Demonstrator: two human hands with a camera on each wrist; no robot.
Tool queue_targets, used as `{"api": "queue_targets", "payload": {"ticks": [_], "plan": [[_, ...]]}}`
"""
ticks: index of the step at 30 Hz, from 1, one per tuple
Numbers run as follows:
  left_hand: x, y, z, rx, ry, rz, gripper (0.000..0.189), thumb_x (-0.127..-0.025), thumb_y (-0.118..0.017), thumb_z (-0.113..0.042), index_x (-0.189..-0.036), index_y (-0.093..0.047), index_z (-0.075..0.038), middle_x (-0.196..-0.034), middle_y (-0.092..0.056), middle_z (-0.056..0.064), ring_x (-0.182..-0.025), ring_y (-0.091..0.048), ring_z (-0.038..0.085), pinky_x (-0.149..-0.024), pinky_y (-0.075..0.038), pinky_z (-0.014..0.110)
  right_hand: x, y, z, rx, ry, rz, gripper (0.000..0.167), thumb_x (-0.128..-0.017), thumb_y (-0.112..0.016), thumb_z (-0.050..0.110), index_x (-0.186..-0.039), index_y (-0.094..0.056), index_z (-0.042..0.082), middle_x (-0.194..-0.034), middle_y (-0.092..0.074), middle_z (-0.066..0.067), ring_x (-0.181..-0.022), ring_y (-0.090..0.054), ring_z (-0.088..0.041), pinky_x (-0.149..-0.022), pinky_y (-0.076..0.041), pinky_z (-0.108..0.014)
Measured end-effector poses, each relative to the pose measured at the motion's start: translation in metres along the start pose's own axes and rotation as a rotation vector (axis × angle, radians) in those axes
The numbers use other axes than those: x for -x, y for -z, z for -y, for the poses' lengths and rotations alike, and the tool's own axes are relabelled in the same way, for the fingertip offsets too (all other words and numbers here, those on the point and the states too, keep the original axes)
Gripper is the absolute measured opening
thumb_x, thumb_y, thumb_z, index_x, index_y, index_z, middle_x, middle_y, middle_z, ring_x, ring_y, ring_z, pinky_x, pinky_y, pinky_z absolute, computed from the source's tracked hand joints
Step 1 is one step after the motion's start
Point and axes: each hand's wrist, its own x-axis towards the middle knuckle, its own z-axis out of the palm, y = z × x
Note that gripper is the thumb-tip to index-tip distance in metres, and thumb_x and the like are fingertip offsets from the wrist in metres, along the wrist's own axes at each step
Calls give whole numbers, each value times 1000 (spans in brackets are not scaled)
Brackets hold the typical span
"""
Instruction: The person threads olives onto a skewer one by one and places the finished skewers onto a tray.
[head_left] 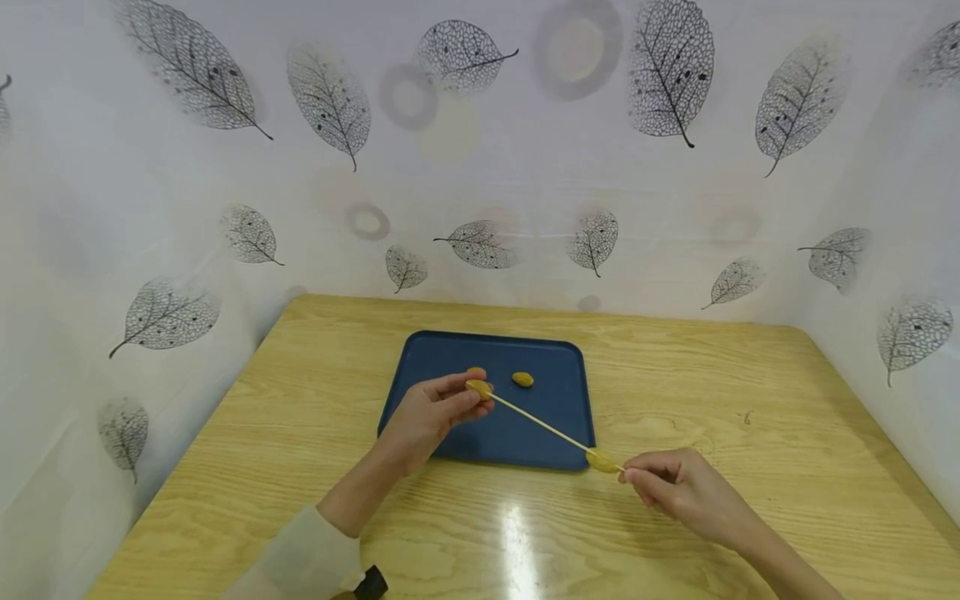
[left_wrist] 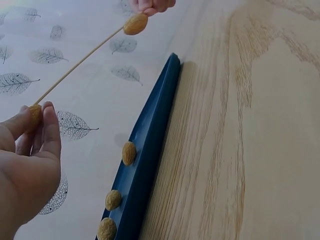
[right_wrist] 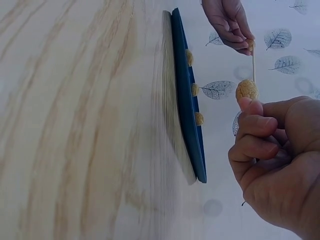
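A thin wooden skewer [head_left: 537, 422] slants between my two hands above the tray. My left hand [head_left: 429, 417] pinches a wrinkled, yellow-brown oval fruit [head_left: 480, 389] between thumb and fingers, and the skewer's far end meets this fruit. Toward the other end, a second such fruit [head_left: 602, 460] is threaded on the skewer. Just beyond it, my right hand [head_left: 686, 492] pinches the short skewer end; in the right wrist view its fingertips are right at the threaded fruit [right_wrist: 246, 90]. Behind the left hand, the dark blue tray [head_left: 540, 446] holds more of these fruits, one [head_left: 522, 379] in plain sight.
The left wrist view shows three loose fruits in a row on the tray, the nearest fruit [left_wrist: 107, 229] at the bottom. The wooden table [head_left: 697, 383] extends around the tray. A leaf-patterned white sheet [head_left: 525, 183] stands behind and at both sides.
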Motion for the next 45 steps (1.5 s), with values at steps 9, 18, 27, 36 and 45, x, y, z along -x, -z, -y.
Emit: {"api": "queue_targets", "payload": {"ticks": [9,18,27,36,45], "plan": [[1,-6,0,-57,-35,-32,38,-105,-55,4,-142,-54,12,-133,-63,18,-106,-71,14,-100,-56,32,2,-3,4,18,9,-41,19,-105,-60,7,-107,-75,-5,-63,-55,1,-47,-33,-3,-38,-37,-25],[2,-9,2,-97,-81,-59,34,-105,-55,4,-138,-58,12,-140,-60,14,-104,-71,12,-100,-56,33,1,-6,6,28,10,-44,19,-105,-61,9,-104,-76,-3,-62,-55,2,-47,-31,-1,-39,-37,-25],[4,-8,4,-105,-103,-39,33,-105,-53,5,-136,-56,17,-147,-53,18,-106,-70,12,-101,-55,31,0,-7,5,20,-6,-42,19,-105,-61,10,-101,-75,-1,-61,-54,0,-48,-31,0,-39,-36,-25],[5,-8,4,-110,-114,-20,32,-105,-54,4,-134,-56,19,-140,-58,14,-106,-70,12,-100,-56,30,-1,-9,8,28,-18,-46,19,-105,-61,11,-98,-75,0,-60,-51,2,-48,-29,0,-40,-36,-25],[4,-8,4,-133,-126,-11,32,-105,-54,3,-133,-57,20,-136,-59,29,-105,-71,12,-99,-56,31,-2,-11,9,21,-17,-50,18,-104,-62,11,-99,-75,-2,-61,-52,3,-49,-32,0,-39,-34,-25]]}}
